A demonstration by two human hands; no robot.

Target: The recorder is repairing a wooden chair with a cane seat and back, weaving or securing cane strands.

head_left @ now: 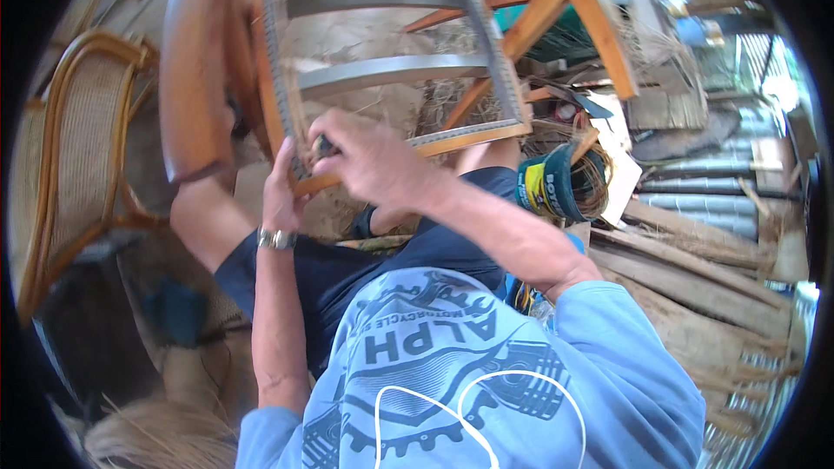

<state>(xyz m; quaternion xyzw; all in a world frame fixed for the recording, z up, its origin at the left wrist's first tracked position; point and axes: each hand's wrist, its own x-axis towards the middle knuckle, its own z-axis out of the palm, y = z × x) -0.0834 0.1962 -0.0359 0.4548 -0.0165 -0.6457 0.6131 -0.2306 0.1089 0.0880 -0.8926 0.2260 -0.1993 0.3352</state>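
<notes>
A wooden chair frame [482, 132] lies across in front of my knees, its seat opening uncovered and a line of small holes along its rails. At its near left corner, my left hand [280, 189] is closed on the rail, thumb above and fingers partly hidden below. Just over the same corner, my right hand [369, 152] is closed around a small tool with a dark rounded end [325, 146]. Its kind cannot be made out, as the fingers cover most of it and motion blurs them. Pale strands run along the left rail beside my hands.
Right of my knee stands a dark green bucket [536, 188] holding coiled cane strips [592, 182]. A chair with a woven back [87, 135] is at the left. Wooden planks [695, 282] lie at the right, and loose fibres [156, 434] are heaped at the lower left.
</notes>
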